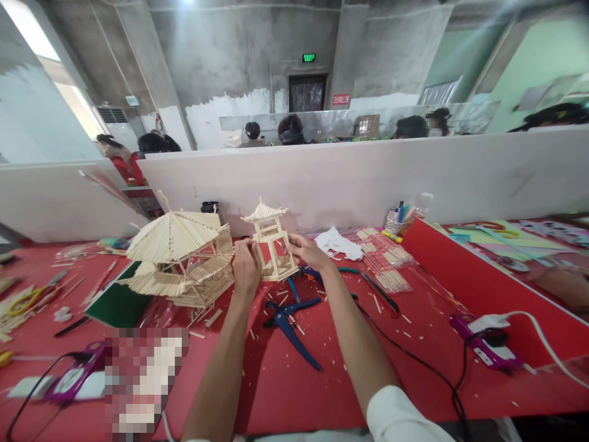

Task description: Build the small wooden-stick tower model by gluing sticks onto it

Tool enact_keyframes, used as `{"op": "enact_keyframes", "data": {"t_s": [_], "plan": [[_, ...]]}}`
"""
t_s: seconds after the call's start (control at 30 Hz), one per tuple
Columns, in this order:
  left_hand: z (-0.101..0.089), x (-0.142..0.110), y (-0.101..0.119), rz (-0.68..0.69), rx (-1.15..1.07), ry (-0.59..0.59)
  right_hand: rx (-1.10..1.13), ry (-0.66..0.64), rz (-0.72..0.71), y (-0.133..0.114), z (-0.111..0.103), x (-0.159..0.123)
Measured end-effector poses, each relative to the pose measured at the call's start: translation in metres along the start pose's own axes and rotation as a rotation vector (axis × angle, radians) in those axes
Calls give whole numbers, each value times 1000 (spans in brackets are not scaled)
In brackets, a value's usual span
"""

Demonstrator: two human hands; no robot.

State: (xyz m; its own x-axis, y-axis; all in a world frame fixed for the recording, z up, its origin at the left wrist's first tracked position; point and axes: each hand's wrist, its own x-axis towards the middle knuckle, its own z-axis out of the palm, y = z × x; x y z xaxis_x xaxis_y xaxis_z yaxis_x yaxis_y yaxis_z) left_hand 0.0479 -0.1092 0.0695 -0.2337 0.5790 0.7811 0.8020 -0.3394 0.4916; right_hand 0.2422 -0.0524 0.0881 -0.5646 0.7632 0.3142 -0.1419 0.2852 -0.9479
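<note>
Between my two hands stands a small pavilion model built of thin wooden sticks, with a pointed roof and open sides. My left hand is closed on its left edge, fingers curled. From the right, my right hand grips a post, its fingertips partly hidden behind the frame. Whether the base rests on the table or hangs just above it, I cannot tell. Close beside my left hand sits a larger two-tiered stick pavilion. Blue cutting pliers lie on the table below the small model.
Stick offcuts litter the red table. Packs of sticks, white tissue and a pen holder stand to the right. Purple power strips with cables lie on both sides. A red board and a white partition border the space.
</note>
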Motion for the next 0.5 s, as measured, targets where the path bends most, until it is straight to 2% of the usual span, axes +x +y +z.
{"op": "enact_keyframes", "data": {"t_s": [0.13,0.23,0.37,0.5], "plan": [[-4,1,4,-83,-31,58,-13,34,9,0,-8,-2],[-8,3,4,-65,-17,52,-9,80,17,2,-17,-5],[-6,2,-5,-61,168,-176,-1,139,-15,0,-25,-8],[-2,-1,-24,-165,384,-407,-12,203,-62,-7,-25,-9]]}}
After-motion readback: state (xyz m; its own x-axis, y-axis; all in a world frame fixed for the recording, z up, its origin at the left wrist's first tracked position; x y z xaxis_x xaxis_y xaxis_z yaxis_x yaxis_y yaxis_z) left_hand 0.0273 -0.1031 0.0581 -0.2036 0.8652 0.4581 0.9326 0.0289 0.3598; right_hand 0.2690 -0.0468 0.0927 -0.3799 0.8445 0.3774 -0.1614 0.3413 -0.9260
